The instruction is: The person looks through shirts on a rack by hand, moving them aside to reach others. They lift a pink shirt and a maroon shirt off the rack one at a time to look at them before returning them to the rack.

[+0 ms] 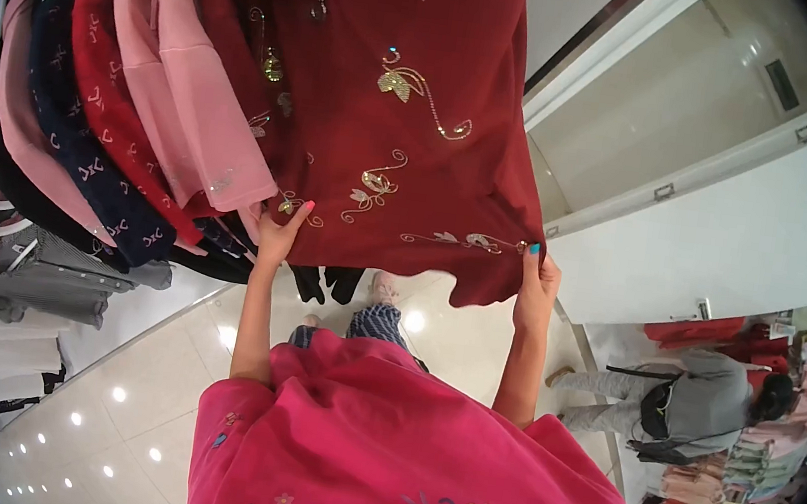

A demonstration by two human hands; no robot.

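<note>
A dark red garment (339, 123) with glittering swirl and leaf patterns hangs at the end of the rack, spread out in front of me. My left hand (279, 233) pinches its lower left edge, beside the cuff of a pink sleeve (203, 117). At the lower right corner of the garment, my right hand (538, 279) grips the hem between thumb and fingers. The cloth is stretched between both hands, and its lower edge sags a little near the right one.
Pink, navy (97, 164) and red garments hang at the left, with grey clothes (69, 271) on hangers below. A white panel (709, 229) stands at the right. A person (698, 399) in grey is near stacked clothes at the lower right. The floor (143, 401) is tiled.
</note>
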